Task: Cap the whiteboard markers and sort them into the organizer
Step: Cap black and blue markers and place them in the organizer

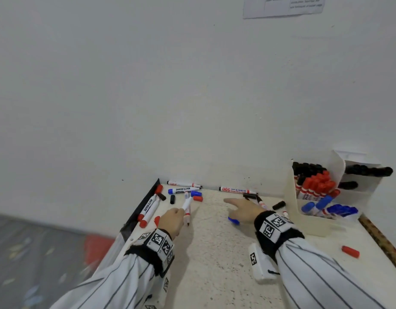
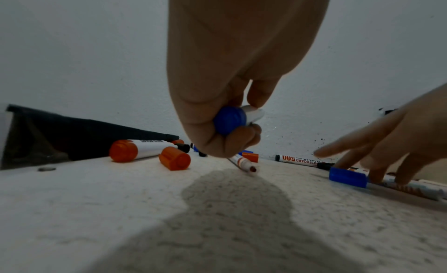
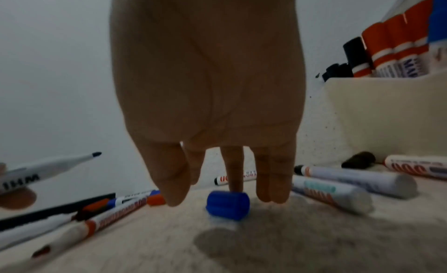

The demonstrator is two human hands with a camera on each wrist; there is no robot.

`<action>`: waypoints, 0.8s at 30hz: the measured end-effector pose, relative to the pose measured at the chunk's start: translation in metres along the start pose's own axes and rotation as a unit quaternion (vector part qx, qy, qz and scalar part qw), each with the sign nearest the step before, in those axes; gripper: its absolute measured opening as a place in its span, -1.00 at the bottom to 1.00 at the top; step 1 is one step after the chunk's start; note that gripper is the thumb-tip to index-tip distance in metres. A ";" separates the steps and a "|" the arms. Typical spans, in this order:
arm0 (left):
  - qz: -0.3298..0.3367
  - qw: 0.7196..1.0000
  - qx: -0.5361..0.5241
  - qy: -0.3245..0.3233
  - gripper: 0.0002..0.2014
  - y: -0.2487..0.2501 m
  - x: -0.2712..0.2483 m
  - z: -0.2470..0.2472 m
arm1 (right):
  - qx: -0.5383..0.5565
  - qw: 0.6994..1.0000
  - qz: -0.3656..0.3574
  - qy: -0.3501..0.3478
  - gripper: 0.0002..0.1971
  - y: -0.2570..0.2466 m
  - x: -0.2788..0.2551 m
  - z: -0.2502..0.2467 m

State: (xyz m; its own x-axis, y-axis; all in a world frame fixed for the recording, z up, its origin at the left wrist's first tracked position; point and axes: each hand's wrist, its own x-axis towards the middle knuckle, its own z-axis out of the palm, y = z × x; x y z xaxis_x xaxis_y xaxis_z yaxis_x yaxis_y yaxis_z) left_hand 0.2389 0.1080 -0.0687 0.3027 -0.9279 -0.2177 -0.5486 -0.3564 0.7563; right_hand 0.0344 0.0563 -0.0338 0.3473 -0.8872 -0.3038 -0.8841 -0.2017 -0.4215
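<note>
Right hand [image 3: 205, 89] fingers [image 3: 236, 168] spread, hovering directly over blue cap [image 3: 227, 205] on table [image 1: 214, 253]; left hand [image 1: 171, 220] grips uncapped blue marker [image 1: 187, 202], tip toward wall.

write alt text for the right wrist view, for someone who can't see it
The right hand reaches down with straight fingers toward a loose blue cap on the speckled table. Uncapped markers lie around it, and an organizer of capped markers stands at right.
</note>
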 end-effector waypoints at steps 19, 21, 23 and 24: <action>0.091 0.994 0.042 -0.046 -0.68 0.001 -0.016 0.023 | 0.163 0.958 -0.073 0.225 -0.81 0.007 -0.002 0.018; 0.103 0.993 0.036 -0.049 -0.67 0.002 -0.019 0.026 | 0.151 0.967 -0.080 0.190 -0.80 0.007 -0.006 0.018; 0.116 0.991 0.036 -0.055 -0.68 0.003 -0.021 0.028 | 0.156 0.972 -0.083 0.154 -0.74 0.008 -0.010 0.018; 0.123 0.990 0.038 -0.059 -0.68 0.003 -0.022 0.029 | 0.154 0.973 -0.087 0.149 -0.74 0.007 -0.012 0.018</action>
State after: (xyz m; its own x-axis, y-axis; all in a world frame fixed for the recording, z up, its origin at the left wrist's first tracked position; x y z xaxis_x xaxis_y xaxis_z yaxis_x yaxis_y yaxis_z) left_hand 0.2084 0.1241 -0.0793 0.0615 -0.9924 -0.1064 -0.6523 -0.1206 0.7483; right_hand 0.0295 0.0726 -0.0489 0.3375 -0.9406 0.0370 -0.6683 -0.2671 -0.6942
